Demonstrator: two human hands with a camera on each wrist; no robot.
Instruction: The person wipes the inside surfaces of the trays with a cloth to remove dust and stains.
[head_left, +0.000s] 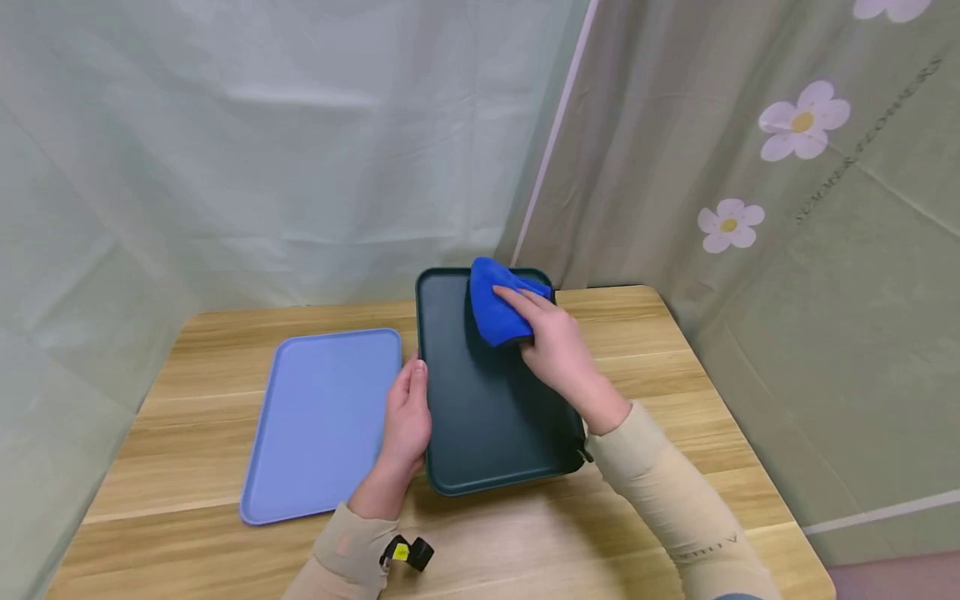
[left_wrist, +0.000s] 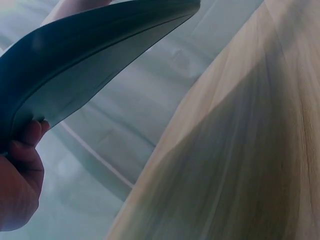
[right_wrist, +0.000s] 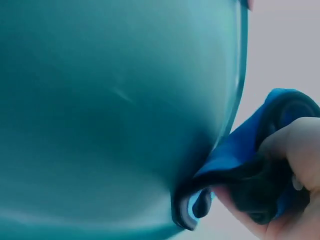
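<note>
A dark green rectangular tray (head_left: 480, 408) is held up off the wooden table, tilted, its inner face showing in the head view. My left hand (head_left: 407, 421) grips its left edge, thumb on the rim; in the left wrist view the fingers (left_wrist: 33, 134) curl against the underside. With my right hand (head_left: 558, 348) I hold a folded blue cloth (head_left: 489, 310) against the tray's upper right part. The right wrist view shows the cloth (right_wrist: 232, 150), dark on its other side, bunched in the hand and lying over the tray's rim near a corner.
A light blue tray (head_left: 322, 425) lies flat on the wooden table (head_left: 195, 417), left of the green one. Pale curtains (head_left: 322, 167) hang behind and beside the table, the right one printed with flowers. A small black camera mount (head_left: 408, 552) sits on the left wrist.
</note>
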